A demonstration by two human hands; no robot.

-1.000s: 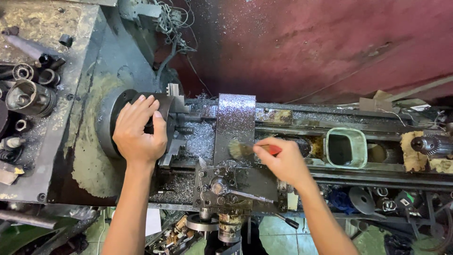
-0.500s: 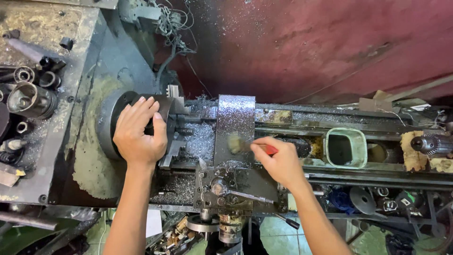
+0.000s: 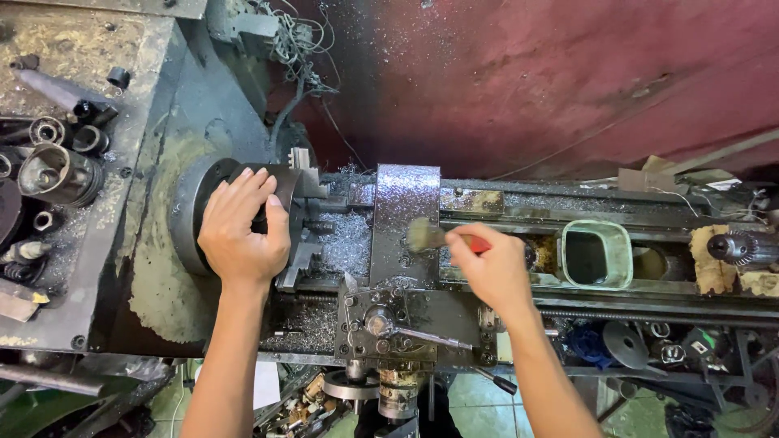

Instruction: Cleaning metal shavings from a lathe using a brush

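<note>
Steel-grey, oil-dark lathe [image 3: 487, 268] across the middle, its bed dusted with bright curly metal shavings [image 3: 345, 239], thickest just right of the round chuck [image 3: 203, 215]. Left hand [image 3: 239, 231] spread flat over the chuck's face, fingers splayed and resting, not clenched round anything. Right hand [image 3: 491, 268] closed on a small brush [image 3: 438, 237] with a red handle, pale worn bristles pointing left and touching the speckled flat saddle plate [image 3: 403, 219], right beside the chuck jaws. Pale green rectangular tub [image 3: 625, 259] with rounded corners set on the bed to the right of the right hand, dark inside, contents impossible to make out. Further right, a drill chuck [image 3: 730, 247] on the tailstock end, among crusted, yellowish grime. Below the saddle, a shiny lever handle [image 3: 422, 334] and a round handwheel [image 3: 349, 383]. On the far left, a flat grimy surface [image 3: 89, 32] carrying cylindrical metal sleeves and collets [image 3: 57, 170], hollow, ringed, dull and rust-flecked, some standing on end with dark bores showing, nothing visible inside them. Behind the machine, a dull maroon panel [image 3: 568, 81] speckled with fine chips. Low at the right, dark blue cloth-like clutter and round metal parts [image 3: 625, 345] on a lower shelf, details too murky to tell.
</note>
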